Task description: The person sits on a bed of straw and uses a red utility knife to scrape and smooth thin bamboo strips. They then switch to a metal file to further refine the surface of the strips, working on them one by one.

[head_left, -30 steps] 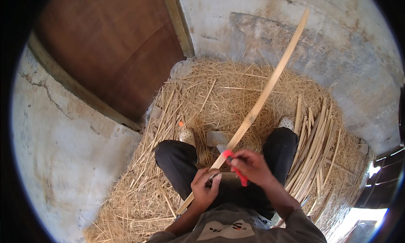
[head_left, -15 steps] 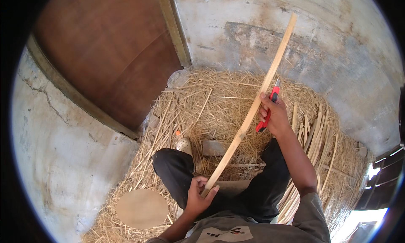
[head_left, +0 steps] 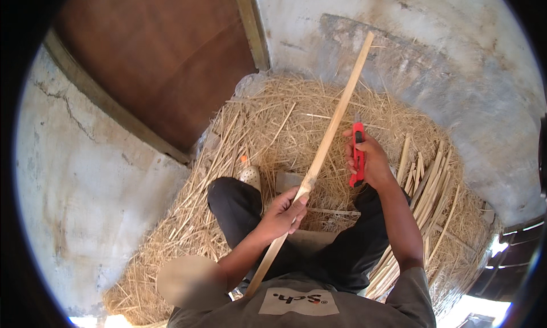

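A long, pale bamboo strip (head_left: pixel 335 123) runs slantwise from my lap up toward the far wall. My left hand (head_left: pixel 282 215) is closed round it just below a knot, and its near end lies against my shirt. My right hand (head_left: pixel 373 160) grips a red and black utility knife (head_left: pixel 359 154), its blade pointing away from me. The knife is to the right of the strip and apart from it.
Straw and thin shavings (head_left: pixel 199 214) cover the floor around my legs. A bundle of split strips (head_left: pixel 431 183) lies on the right. Between my knees is a flat block (head_left: pixel 287 181), near a pale clog (head_left: pixel 250 176). A brown door (head_left: pixel 154 60) and a stained wall (head_left: pixel 416 72) stand beyond.
My left hand has shifted from the strip's near end up to the knot. The strip has slid toward my body. My right hand has let go of the strip and keeps the knife.
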Tool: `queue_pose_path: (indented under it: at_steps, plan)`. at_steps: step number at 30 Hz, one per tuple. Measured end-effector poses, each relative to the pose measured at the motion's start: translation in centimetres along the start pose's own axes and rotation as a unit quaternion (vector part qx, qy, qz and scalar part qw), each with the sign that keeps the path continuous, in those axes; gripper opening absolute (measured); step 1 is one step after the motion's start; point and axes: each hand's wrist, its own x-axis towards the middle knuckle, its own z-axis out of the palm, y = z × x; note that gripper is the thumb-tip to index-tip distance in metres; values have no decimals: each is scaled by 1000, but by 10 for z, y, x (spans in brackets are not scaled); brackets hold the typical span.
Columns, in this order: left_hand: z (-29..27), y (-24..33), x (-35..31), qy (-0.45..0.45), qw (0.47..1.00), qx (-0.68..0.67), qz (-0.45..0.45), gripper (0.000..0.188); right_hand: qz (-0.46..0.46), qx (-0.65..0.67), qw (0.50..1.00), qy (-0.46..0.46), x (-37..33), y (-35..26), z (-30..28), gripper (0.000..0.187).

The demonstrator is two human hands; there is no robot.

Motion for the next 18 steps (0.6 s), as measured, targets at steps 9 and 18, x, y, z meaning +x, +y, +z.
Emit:
queue_pose_path:
  at_steps: [9,18]
  plan:
    - [9,5,-36,79,996,24,-19,44,-122,-455,881,-52,-10,39,-25,22]
    - [18,5,-43,73,995,-54,-32,45,-342,-669,655,-77,-36,44,26,46]
